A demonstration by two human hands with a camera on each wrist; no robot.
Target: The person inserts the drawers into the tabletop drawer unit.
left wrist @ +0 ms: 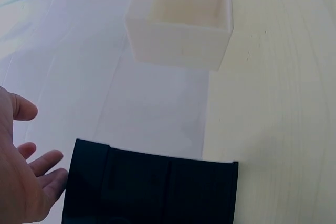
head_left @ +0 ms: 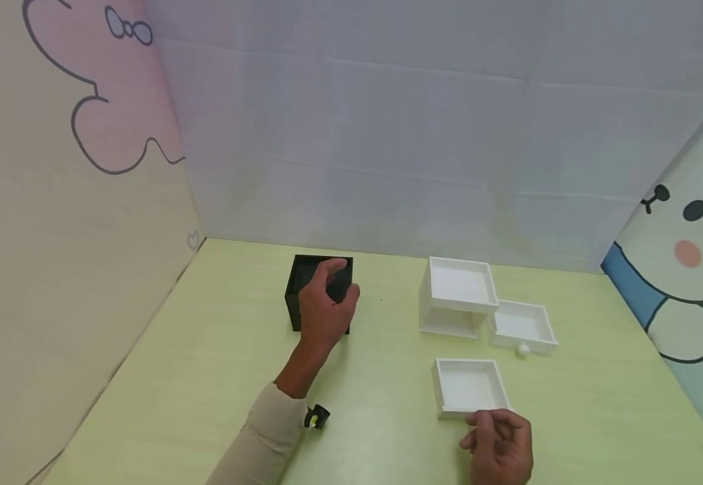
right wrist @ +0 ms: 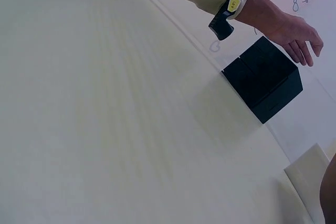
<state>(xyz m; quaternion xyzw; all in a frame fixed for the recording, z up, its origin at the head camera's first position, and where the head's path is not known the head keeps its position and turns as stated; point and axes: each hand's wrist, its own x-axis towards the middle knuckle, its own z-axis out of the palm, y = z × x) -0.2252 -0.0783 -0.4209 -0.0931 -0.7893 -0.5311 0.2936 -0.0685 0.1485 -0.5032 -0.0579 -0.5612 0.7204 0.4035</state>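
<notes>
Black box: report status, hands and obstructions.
Left hand over the black open-topped box, not gripping it. Right hand by the nearer white drawer, grip unclear. Box upright, no obstruction seen.

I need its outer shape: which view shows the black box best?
Right wrist: the black box is nearly unobstructed. Head view: the left hand hides part. Left wrist: the lower frame edge cuts it off.

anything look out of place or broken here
A white drawer sits in front of the open-fronted white cabinet, a knobbed drawer beside it; both seemingly belong inside. No spill or damage shows.
</notes>
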